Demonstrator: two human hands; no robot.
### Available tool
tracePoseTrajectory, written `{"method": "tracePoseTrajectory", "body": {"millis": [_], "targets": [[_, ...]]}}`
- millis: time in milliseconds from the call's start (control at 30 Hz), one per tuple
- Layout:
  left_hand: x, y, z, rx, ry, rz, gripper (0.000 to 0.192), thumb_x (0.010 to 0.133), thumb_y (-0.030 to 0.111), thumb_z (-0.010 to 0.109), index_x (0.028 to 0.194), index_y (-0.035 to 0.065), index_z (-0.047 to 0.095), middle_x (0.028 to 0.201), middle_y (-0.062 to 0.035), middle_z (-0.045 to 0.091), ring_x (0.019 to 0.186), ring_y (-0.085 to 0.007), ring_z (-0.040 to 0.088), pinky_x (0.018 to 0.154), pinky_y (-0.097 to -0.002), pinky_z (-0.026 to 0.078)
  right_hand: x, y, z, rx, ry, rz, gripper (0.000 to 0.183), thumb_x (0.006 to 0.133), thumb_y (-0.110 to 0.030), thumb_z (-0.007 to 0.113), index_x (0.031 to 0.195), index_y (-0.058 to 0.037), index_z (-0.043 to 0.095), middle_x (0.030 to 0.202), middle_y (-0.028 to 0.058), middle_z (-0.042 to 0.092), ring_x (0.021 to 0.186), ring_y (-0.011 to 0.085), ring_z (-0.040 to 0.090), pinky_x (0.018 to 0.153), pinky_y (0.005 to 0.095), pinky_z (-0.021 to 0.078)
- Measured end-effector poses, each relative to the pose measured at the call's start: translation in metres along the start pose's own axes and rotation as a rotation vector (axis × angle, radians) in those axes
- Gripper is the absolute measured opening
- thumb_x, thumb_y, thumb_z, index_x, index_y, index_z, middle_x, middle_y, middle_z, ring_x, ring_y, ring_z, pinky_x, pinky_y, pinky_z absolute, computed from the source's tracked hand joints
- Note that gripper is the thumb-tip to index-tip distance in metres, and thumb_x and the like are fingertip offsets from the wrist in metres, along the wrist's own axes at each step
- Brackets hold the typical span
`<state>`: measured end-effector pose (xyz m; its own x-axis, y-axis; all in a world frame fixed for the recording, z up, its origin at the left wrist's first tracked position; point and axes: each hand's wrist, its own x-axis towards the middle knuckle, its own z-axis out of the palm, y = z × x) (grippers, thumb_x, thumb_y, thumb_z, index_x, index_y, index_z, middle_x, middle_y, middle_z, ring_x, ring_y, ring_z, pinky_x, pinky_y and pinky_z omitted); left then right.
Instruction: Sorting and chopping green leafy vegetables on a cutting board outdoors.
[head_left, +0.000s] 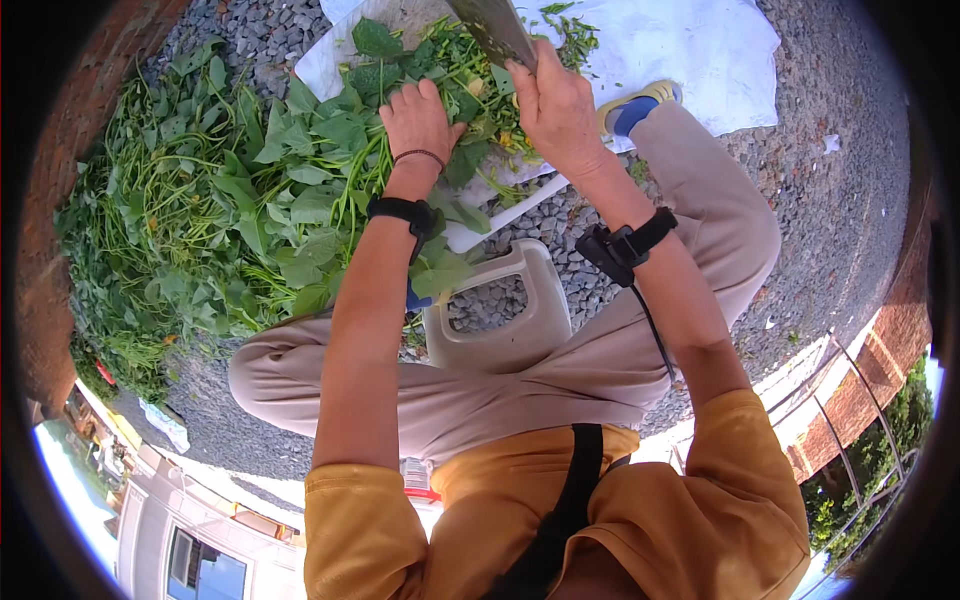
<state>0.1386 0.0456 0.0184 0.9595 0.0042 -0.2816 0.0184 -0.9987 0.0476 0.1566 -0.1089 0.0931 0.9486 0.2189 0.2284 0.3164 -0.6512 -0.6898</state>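
My left hand (420, 124) presses down on a bunch of leafy green vines (345, 142), its fingers curled over the stems. Raised above them at the top centre is a cleaver with a broad metal blade (495, 28); my right hand (555, 112) is closed around its handle end. Chopped green stems and leaves (574, 37) lie under and beside the blade on a white sheet (675, 45). The board or surface beneath the greens is mostly hidden.
A large heap of vines (195, 202) spreads on the left, near a brick wall (45, 300). A beige plastic stool or frame (499, 337) stands on gravel (581, 285) between my legs. My shoe (641, 105) rests at the sheet's edge.
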Motion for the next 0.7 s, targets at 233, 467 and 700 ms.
{"method": "tracePoseTrajectory", "body": {"millis": [233,467,700], "targets": [[-0.002,0.002,0.008,0.039,0.044,0.023,0.057,0.061,0.037,0.075,0.096,0.0066,0.044,0.094,-0.0088,0.050,0.091,-0.0244,0.049,0.077,-0.0377,0.035,-0.031,0.045,0.028,-0.281,-0.411,0.180,0.010,0.079,-0.008,0.046,0.086,-0.0014,0.043,0.060,0.0207,0.058,0.059,0.0397,0.059,0.055,0.0469,0.0466],[0.001,0.007,0.012,0.035,0.064,-0.004,0.057,0.061,0.039,0.074,0.098,0.0071,0.044,0.096,-0.0081,0.050,0.091,-0.0244,0.049,0.077,-0.0386,0.035,-0.031,0.031,0.000,-0.337,-0.110,0.013,0.025,0.079,-0.012,0.053,0.100,-0.0010,0.046,0.084,0.0163,0.054,0.081,0.0321,0.055,0.063,0.0411,0.0468],[-0.001,0.001,0.004,0.007,0.004,-0.048,0.054,0.065,0.036,0.073,0.100,0.0080,0.042,0.101,-0.0084,0.050,0.099,-0.0253,0.047,0.079,-0.0407,0.035,-0.159,-0.011,-0.005,0.196,-1.147,-0.162,0.025,0.073,0.000,0.047,0.094,-0.0074,0.057,0.088,0.0102,0.051,0.086,0.0272,0.056,0.071,0.0381,0.0475]]}}
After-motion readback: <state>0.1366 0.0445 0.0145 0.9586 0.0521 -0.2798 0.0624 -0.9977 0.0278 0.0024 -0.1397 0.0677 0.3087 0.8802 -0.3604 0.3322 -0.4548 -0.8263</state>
